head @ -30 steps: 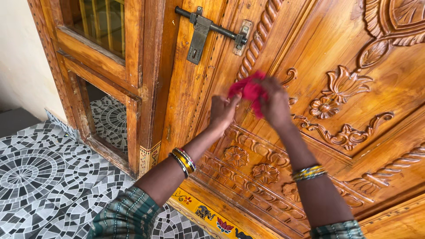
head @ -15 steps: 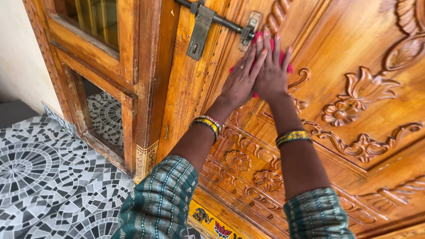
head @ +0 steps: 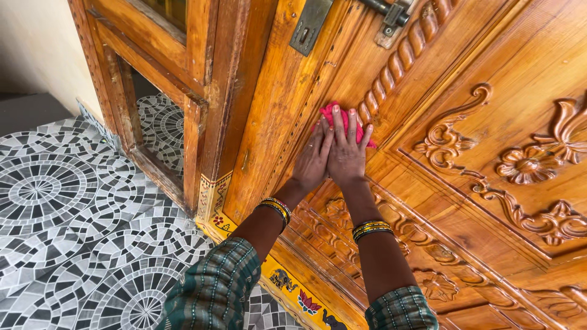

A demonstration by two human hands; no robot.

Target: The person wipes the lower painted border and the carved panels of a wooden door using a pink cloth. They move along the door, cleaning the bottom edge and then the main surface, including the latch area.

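Observation:
Both my hands press a pink-red cloth [head: 328, 112] flat against a carved wooden door [head: 489, 73]. My right hand [head: 346, 151] lies on the cloth with its fingers spread, beside a twisted rope moulding [head: 397, 70]. My left hand [head: 313, 160] sits close against it on the left, fingertips on the cloth's lower edge. Most of the cloth is hidden under the hands. Each wrist carries coloured bangles and each arm a green checked sleeve.
A metal hasp plate [head: 309, 25] and bolt [head: 391, 15] sit above the hands. A wooden window frame [head: 195, 122] stands to the left. Black-and-white mosaic tiles [head: 67, 208] cover the floor. A painted yellow threshold [head: 287, 284] runs along the door's foot.
Both hands with the cloth have slid down the door, away from the bolt, toward the rope moulding. The view has moved closer to the door.

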